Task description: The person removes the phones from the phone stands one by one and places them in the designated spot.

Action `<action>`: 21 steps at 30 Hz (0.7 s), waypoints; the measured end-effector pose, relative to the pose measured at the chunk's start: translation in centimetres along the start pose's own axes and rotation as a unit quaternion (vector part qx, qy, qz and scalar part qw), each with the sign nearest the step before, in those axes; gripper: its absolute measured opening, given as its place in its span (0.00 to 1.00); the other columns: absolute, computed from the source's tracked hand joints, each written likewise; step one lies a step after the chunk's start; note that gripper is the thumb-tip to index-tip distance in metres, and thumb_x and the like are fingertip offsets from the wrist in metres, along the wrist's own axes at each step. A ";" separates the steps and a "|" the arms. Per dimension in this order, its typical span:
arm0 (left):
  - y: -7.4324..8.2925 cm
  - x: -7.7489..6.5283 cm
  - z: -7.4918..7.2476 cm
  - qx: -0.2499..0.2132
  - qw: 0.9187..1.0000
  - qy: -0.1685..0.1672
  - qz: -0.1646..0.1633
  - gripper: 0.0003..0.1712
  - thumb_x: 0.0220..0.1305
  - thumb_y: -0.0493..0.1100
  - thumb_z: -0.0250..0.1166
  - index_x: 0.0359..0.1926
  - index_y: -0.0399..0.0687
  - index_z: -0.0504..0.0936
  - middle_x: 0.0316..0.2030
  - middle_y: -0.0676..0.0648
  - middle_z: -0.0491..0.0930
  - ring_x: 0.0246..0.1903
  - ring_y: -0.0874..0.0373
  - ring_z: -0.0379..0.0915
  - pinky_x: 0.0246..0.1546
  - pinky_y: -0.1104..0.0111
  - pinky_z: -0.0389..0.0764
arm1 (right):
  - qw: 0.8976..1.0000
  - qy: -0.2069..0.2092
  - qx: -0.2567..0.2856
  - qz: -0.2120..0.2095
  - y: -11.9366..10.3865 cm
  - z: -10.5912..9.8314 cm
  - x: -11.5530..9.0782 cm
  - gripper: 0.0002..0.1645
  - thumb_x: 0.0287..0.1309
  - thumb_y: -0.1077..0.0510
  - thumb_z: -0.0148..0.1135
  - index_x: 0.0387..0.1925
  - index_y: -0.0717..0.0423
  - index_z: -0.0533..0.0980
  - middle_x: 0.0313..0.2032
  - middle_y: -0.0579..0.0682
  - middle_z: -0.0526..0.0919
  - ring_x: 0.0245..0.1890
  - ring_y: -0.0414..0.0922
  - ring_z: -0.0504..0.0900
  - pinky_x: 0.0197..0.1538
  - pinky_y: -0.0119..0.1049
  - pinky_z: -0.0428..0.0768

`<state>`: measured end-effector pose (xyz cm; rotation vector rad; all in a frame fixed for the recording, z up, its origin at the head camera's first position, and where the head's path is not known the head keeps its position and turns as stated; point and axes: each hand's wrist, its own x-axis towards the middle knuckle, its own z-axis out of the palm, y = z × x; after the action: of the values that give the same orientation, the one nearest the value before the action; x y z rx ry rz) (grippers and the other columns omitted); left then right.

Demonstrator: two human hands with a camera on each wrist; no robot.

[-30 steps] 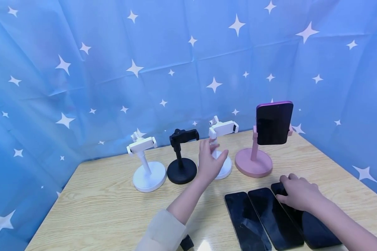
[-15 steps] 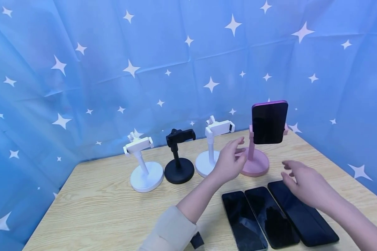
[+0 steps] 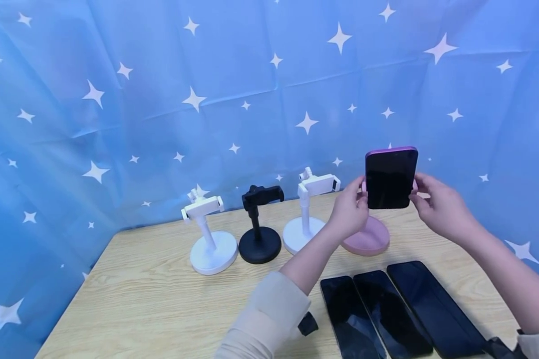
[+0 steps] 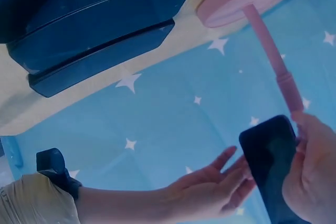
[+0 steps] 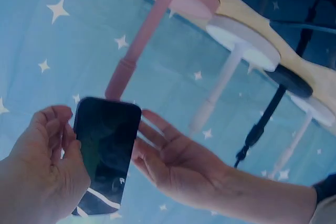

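Note:
A phone (image 3: 391, 179) with a purple edge and dark screen sits upright in the holder of a pink phone stand (image 3: 367, 240). At its left side my left hand (image 3: 349, 213) pinches the holder's pink clamp arm between thumb and fingers. My right hand (image 3: 446, 212) does the same with the clamp arm on the right. Both hands flank the phone (image 5: 106, 150) in the right wrist view, and the pink stem (image 5: 139, 43) runs to the round base. Fingers hide most of the clamp arms.
A white phone stand (image 3: 213, 253), a black one (image 3: 259, 245) and another white one (image 3: 305, 219) stand left of the pink stand. Three dark phones, one the rightmost phone (image 3: 435, 309), lie side by side on the wooden table (image 3: 161, 299). A blue starry curtain (image 3: 233, 65) hangs behind.
My left hand has moved right, from in front of the white stand to the pink stand's left clamp arm. My right hand has risen from the rightmost flat phone to the right clamp arm.

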<state>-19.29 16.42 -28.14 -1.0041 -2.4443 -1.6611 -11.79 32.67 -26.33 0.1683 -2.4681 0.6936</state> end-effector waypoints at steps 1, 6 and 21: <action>0.0 0.1 0.1 0.003 1.000 0.003 -0.004 0.26 0.65 0.31 0.48 0.64 0.45 0.64 0.59 0.48 0.69 0.54 0.62 0.70 0.48 0.81 0.69 | 1.000 -0.001 0.002 -0.004 0.2 0.1 0.1 0.20 0.56 0.73 0.51 0.52 0.75 0.64 0.40 0.70 0.74 0.42 0.68 0.75 0.29 0.25 0.76; -0.3 0.2 0.4 0.024 0.999 0.022 0.008 0.22 0.66 0.32 0.50 0.60 0.44 0.67 0.54 0.48 0.73 0.50 0.65 0.72 0.44 0.84 0.69 | 0.999 0.027 -0.019 -0.035 1.1 0.3 0.1 0.19 0.52 0.74 0.57 0.49 0.71 0.70 0.31 0.65 0.79 0.29 0.22 0.73 0.22 0.22 0.64; -1.9 -0.4 -0.5 -0.008 0.997 -0.003 0.070 0.24 0.66 0.31 0.49 0.63 0.38 0.64 0.56 0.41 0.72 0.51 0.60 0.73 0.44 0.85 0.70 | 0.983 0.118 -0.035 -0.140 1.1 1.0 -0.9 0.25 0.35 0.80 0.64 0.41 0.69 0.74 0.29 0.55 0.77 0.41 0.08 0.59 0.33 0.16 0.64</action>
<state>-20.14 15.42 -29.66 -1.1558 -2.3076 -1.6369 -11.85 33.04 -28.03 0.3753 -2.1833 0.4756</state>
